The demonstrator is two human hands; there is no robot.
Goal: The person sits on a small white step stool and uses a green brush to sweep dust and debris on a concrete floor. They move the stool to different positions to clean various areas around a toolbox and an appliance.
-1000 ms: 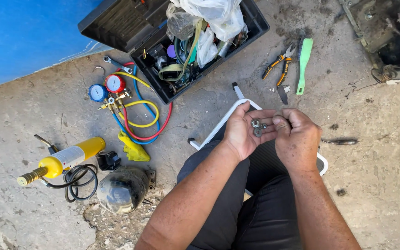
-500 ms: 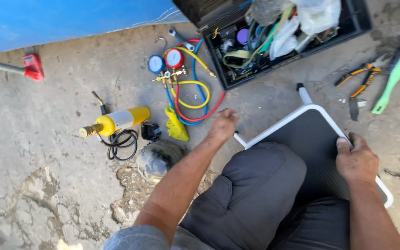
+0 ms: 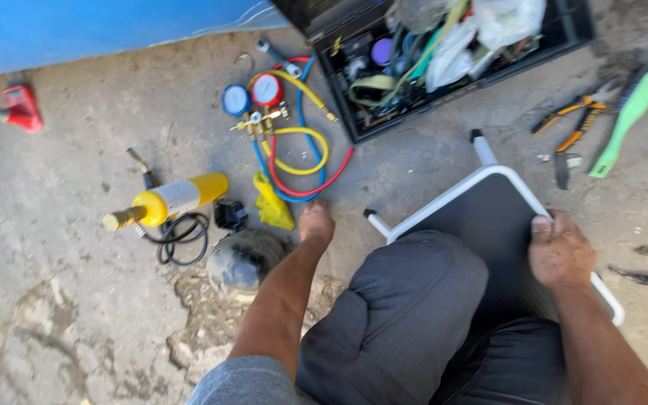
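My left hand (image 3: 316, 223) reaches down to the concrete, its fingers pointing at the floor just right of a yellow plastic piece (image 3: 272, 204) and above a round dusty dark object (image 3: 240, 259). Whether it holds anything is hidden. My right hand (image 3: 560, 251) grips the right edge of a small stool with a white tube frame (image 3: 451, 199) and a dark seat, on which I sit with dark trousers.
A gauge set (image 3: 255, 94) with red, blue and yellow hoses (image 3: 303, 163) lies ahead. A yellow gas torch (image 3: 176, 197) and black cable (image 3: 183, 238) are at left. An open black toolbox (image 3: 384, 126), orange-handled pliers (image 3: 573, 112), a green brush (image 3: 628, 120) and a blue wall (image 3: 76, 30) are beyond.
My hands, together over a small metal part a second ago, have separated. The left one has gone down to the floor; the right one has taken the stool's edge. The view shifted left.
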